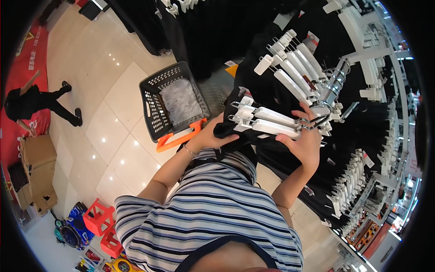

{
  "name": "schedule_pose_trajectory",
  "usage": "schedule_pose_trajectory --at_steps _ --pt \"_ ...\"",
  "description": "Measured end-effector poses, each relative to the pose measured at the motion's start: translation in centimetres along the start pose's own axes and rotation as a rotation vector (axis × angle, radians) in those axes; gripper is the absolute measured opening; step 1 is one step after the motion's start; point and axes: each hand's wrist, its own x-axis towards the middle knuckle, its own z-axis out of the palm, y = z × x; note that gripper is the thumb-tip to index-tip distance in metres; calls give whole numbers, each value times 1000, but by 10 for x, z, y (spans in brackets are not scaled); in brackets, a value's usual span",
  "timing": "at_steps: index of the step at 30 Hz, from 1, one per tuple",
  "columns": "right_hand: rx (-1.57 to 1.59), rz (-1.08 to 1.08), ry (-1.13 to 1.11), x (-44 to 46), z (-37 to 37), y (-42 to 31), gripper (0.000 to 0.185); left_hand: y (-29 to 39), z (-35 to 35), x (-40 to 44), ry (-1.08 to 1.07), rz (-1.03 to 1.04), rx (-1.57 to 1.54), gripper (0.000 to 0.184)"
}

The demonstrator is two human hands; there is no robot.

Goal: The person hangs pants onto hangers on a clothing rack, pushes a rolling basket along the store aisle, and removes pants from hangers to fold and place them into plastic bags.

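Black garments (258, 86) hang on white clip hangers (276, 116) from a metal rack arm (335, 84). My left hand (215, 136) grips the black cloth near the clip end of the closest hangers, with its thumb stretched along the fabric. At the hook end, my right hand (303, 140) has its fingers around the white hangers and metal hooks. More white hangers (299, 68) stand in a row just beyond, on the same arm.
A dark basket (156, 109) with an orange handle (181, 136) and clear plastic inside stands on the floor. A person in black (43, 102) walks at the left, by cardboard boxes (38, 167). Further racks of hangers (349, 188) line the right. Red stools (97, 217) are lower left.
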Motion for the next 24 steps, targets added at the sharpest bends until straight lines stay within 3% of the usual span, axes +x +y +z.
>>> schedule_pose_trajectory --at_steps 5,8,11,13,15,17,18,19,21,24 --pt "36 -17 -204 0 -3 18 76 -6 -4 0 -101 140 95 47" --pt "80 11 -313 9 -6 20 79 -4 -8 -1 -86 157 10 52" --pt "64 12 -385 16 -5 24 81 -50 -13 -10 -72 245 -226 46" --pt "39 13 -413 17 -3 28 83 -58 -22 5 -300 54 -962 45" --pt "35 17 -434 20 -2 29 83 -49 -33 25 -361 -382 -1291 48" --pt "51 24 -452 20 -3 27 83 -33 -20 50 -104 -581 -717 47" --pt "54 20 -450 20 -3 27 82 -33 -17 66 -375 -188 -589 41" --pt "57 15 -447 19 -2 28 81 -47 -6 80 -376 46 -469 42" --pt "51 -3 -414 18 2 30 81 -31 12 117 -514 136 -198 47" --pt "36 -10 -407 18 6 32 84 -14 42 138 -216 117 5 50"
